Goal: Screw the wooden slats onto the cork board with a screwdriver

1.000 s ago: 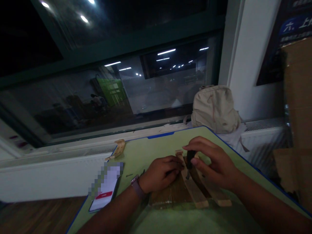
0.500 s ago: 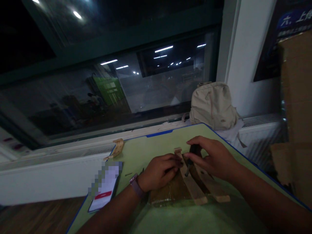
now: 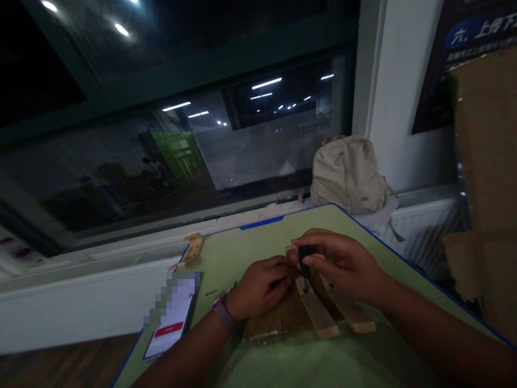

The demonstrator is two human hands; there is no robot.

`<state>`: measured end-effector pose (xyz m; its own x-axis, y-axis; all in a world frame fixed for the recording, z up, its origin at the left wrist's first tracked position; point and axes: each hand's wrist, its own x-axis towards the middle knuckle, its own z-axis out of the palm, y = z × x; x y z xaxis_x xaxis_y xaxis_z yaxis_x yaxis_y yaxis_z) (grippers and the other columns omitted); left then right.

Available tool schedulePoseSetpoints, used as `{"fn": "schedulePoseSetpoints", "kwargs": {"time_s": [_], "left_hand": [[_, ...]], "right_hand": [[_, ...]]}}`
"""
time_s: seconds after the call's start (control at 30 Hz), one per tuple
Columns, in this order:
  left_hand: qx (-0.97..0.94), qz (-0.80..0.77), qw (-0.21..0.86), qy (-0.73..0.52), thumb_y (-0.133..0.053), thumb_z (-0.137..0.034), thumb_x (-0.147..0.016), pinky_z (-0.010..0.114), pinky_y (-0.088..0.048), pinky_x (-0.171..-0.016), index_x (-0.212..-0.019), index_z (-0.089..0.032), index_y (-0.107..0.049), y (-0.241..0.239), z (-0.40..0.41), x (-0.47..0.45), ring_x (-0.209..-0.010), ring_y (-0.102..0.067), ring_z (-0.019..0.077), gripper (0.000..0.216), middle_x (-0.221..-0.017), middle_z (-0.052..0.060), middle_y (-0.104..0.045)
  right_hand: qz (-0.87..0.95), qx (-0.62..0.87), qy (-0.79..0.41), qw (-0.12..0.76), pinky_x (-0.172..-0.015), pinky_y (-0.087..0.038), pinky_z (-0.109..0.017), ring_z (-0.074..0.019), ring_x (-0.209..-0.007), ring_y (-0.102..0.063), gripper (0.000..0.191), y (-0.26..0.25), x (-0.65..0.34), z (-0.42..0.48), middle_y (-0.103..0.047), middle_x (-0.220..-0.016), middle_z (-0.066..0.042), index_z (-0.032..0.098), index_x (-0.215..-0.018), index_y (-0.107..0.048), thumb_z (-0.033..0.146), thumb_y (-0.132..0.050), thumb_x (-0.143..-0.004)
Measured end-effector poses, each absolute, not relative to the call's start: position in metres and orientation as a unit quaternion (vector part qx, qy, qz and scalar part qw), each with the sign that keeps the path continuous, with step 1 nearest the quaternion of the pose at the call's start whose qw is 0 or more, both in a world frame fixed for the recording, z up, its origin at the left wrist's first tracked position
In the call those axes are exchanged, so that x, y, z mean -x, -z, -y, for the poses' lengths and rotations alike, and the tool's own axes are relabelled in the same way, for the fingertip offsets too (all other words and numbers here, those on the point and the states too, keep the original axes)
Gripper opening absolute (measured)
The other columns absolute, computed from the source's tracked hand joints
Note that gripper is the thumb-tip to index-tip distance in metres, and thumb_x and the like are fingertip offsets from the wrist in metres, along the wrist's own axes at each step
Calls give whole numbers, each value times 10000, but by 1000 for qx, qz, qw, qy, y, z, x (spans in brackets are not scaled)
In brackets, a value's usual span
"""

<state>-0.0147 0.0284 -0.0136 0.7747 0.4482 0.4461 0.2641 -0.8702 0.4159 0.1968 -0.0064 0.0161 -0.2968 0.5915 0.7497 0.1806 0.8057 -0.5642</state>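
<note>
My right hand (image 3: 341, 263) is closed round the black handle of a screwdriver (image 3: 304, 261), which stands nearly upright. Its metal tip meets a pale wooden strip (image 3: 319, 315); whether a screw sits under it is too dark to tell. With fingers bent and pressed together, my left hand (image 3: 260, 284) grips that strip towards its far end. A second wooden strip (image 3: 352, 308) lies alongside, partly beneath my right hand. Both strips rest over a brown, shiny block (image 3: 274, 323) that looks wrapped in clear tape or film.
On the green table (image 3: 230, 248) with blue edging, a phone (image 3: 173, 315) lies left of my left forearm. A curved wooden piece (image 3: 193, 250) is at the far left corner. Behind the table are a beige backpack (image 3: 345, 175) and a window; cardboard boxes (image 3: 488, 156) stand at right.
My right hand has shifted left and brought the screwdriver from a slant to nearly upright, its tip still at the strip. My left hand stays in place. The view has shifted slightly.
</note>
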Motion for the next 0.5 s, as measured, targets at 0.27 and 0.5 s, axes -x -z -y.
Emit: {"fn": "schedulePoseSetpoints", "kwargs": {"time_s": [0.27, 0.5], "left_hand": [[-928, -189, 170, -274, -475, -135, -933, 311, -505, -891, -1061, -162, -670, 14, -29, 15, -1018, -639, 213, 235, -1111, 111, -654], [-928, -187, 171, -272, -471, -134, -930, 317, -494, -925, -1046, -174, -671, 13, -29, 14, -1051, -627, 210, 234, -1140, 102, -652]], "right_hand": [[799, 233, -25, 554, -694, -519, -305, -184, -795, -633, 196, -19, -203, 3, -648, -847, -58, 193, -1053, -626, 199, -647, -858], [777, 228, -200, 552, -861, -541, -335, -185, -999, -667, 239, -14, -194, 10, -688, -1055, -75, 237, -1132, -618, 152, -492, -949]]}}
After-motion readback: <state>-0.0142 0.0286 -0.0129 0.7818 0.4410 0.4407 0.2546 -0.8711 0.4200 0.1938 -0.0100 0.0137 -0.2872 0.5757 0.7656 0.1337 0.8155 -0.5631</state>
